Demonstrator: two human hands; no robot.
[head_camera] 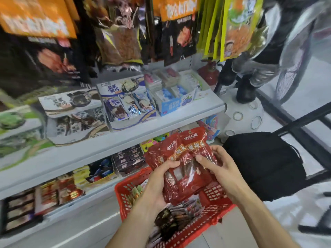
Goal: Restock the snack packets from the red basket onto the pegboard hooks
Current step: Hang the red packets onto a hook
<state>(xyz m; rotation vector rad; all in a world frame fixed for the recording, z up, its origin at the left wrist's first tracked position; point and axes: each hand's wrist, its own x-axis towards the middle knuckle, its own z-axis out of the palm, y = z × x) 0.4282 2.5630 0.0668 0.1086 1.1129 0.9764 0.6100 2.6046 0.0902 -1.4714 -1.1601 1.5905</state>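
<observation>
A stack of red snack packets (180, 158) is held above the red basket (215, 208) on the floor. My left hand (159, 183) grips the stack from the lower left, thumb across its front. From the right, my right hand (216, 165) holds it with fingers curled over the packets' right edge. More packets (175, 217), dark and light, lie in the basket. Hanging packets (179, 34) fill the pegboard hooks at the top of the view; the hooks themselves are hidden.
A grey shelf (114, 149) with boxed snacks runs across the middle, with lower shelves beneath it. A black bag (265, 163) sits on a dark frame to the right. A person's legs in dark shoes (247, 90) stand at upper right, beside a red fire extinguisher (209, 72).
</observation>
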